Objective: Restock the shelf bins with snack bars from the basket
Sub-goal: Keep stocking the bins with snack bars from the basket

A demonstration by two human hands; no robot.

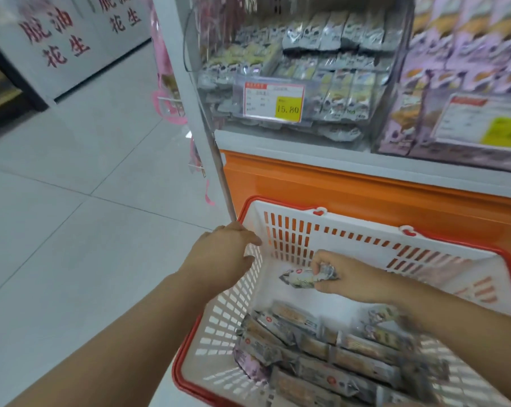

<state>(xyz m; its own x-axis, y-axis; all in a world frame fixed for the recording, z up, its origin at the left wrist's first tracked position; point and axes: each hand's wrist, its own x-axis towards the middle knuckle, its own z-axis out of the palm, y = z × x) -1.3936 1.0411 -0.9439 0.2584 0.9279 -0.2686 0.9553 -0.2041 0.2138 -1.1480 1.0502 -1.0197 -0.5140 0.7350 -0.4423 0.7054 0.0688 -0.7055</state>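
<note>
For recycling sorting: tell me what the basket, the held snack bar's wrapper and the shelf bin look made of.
Basket: moulded plastic, matte white slotted walls, red rim.
Snack bar in the right hand: thin shiny film wrapper, probably metallised plastic; crimped, crinkled ends.
Shelf bin: clear rigid plastic, perhaps acrylic; stock shows through.

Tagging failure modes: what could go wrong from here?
1. The right hand pinches the snack bar by one end only, so the bar may slip back into the basket.
2. The grey-pack bin and the purple-pack bin sit side by side, so the bar could end up in the wrong one.
</note>
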